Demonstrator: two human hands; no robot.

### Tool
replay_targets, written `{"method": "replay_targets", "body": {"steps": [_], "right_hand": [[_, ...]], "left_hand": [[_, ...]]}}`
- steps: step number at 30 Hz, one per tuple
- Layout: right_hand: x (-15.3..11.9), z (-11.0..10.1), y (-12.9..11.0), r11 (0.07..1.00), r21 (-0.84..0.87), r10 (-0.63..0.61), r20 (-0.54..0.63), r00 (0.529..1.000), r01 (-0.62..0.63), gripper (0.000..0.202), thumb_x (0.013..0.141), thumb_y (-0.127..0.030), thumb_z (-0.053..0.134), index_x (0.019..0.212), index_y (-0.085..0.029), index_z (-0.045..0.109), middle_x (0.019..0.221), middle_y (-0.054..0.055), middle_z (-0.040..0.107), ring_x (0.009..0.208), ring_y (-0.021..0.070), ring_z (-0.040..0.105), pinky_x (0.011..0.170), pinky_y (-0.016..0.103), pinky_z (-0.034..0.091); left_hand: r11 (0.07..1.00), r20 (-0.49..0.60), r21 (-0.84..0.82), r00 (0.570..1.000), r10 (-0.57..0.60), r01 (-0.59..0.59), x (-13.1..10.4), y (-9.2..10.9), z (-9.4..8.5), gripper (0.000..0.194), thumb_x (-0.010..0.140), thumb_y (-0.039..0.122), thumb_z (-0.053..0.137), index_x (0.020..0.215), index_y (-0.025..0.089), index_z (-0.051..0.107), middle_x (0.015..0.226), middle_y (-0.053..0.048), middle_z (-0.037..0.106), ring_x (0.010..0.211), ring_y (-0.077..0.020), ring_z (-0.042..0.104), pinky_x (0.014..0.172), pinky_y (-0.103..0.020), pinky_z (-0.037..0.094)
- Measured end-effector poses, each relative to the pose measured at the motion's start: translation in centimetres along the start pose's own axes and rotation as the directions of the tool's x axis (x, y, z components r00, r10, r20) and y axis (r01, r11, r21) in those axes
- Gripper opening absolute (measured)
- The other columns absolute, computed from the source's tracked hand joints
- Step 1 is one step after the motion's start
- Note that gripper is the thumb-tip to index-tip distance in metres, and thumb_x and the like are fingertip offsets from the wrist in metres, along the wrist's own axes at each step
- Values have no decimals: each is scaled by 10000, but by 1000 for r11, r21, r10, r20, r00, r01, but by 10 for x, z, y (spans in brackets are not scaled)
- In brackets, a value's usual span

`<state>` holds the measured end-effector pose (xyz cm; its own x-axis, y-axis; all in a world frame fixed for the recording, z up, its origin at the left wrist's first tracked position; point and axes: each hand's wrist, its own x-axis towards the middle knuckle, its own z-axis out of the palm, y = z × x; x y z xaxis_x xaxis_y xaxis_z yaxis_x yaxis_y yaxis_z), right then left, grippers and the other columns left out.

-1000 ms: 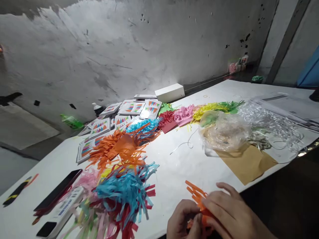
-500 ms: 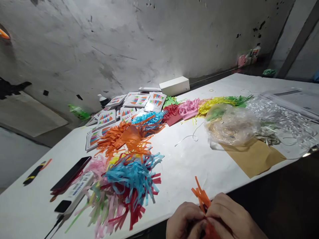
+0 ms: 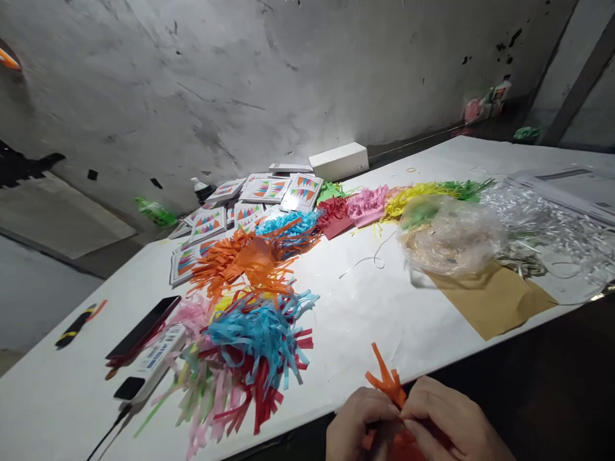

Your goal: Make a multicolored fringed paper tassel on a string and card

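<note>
Beside the smooth white table [image 3: 358,320]'s near edge, the left hand [image 3: 362,419] and right hand [image 3: 449,416] pinch fringed orange paper [image 3: 388,386]; left of it along the table lies a ruffled blue paper tassel [image 3: 262,330].

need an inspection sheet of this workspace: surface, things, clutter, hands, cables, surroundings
surface: white tabletop, mostly pale, paper goods spread across it
things: orange fringed paper held at the near edge; blue fringed bundle further left
clutter: black phone, printed packs, plastic bag, brown paper
hands: left hand and right hand close together, pinching the orange fringed paper
cables: black cable at the white device
surroundings: grey wall with dark marks; green bottle beside it
</note>
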<state>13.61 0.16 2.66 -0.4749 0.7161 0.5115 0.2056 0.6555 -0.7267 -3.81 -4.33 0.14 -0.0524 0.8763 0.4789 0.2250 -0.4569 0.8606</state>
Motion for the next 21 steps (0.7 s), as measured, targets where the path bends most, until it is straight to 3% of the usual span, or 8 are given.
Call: {"method": "replay_targets", "body": {"steps": [6, 10, 14, 16, 18, 21], "right_hand": [[-5, 5, 3, 997, -61, -41, -75, 996, 37, 189, 914, -145, 483, 808, -253, 596, 632, -22, 626, 572, 146, 632, 509, 230, 550], [-4, 7, 0, 989, -124, -91, -127, 988, 75, 212, 897, -86, 487, 867, -244, 626, 663, -2, 666, 613, 165, 648, 586, 269, 595], [-2, 0, 3, 989, 113, 98, 13, 995, -99, 153, 941, -221, 515, 924, -280, 656, 752, 0, 691, 685, 169, 694, 594, 248, 605], [-1, -4, 6, 982, 143, 120, 43, 992, -125, 135, 931, -289, 563, 1042, -292, 640, 794, -2, 705, 717, 177, 707, 624, 256, 620], [-2, -5, 7, 991, 108, 72, 28, 997, -75, 174, 925, -280, 577, 1093, -293, 621, 807, -2, 711, 731, 179, 709, 642, 257, 625], [-3, -2, 5, 1000, 22, 10, 14, 1000, -10, 139, 928, -173, 524, 930, -270, 624, 760, 3, 693, 714, 169, 696, 645, 250, 615]], "left_hand": [[998, -5, -40, 999, -54, 54, -2, -3, 3, 273, 803, 91, 691, 953, 316, 726, 756, -27, 760, 628, -191, 685, 576, -259, 544], [976, -143, -105, 968, -205, 191, -9, -5, 11, 82, 821, 272, 729, 878, 330, 743, 703, -10, 730, 593, -181, 646, 554, -258, 506], [972, -166, -89, 959, -229, 217, -10, -4, 8, 67, 789, 332, 767, 849, 305, 757, 691, -22, 725, 589, -183, 640, 555, -264, 503], [974, -132, -77, 966, -221, 212, -7, -3, 3, 84, 790, 319, 765, 872, 309, 751, 703, -17, 729, 592, -180, 645, 558, -255, 512], [983, -54, -53, 982, -181, 178, -5, -4, -3, 131, 798, 261, 754, 917, 314, 739, 730, -18, 743, 611, -184, 664, 573, -253, 533], [996, 20, -4, 996, -85, 85, -3, -7, -3, 221, 796, 188, 748, 976, 312, 714, 764, -24, 760, 632, -189, 687, 593, -255, 556]]}}
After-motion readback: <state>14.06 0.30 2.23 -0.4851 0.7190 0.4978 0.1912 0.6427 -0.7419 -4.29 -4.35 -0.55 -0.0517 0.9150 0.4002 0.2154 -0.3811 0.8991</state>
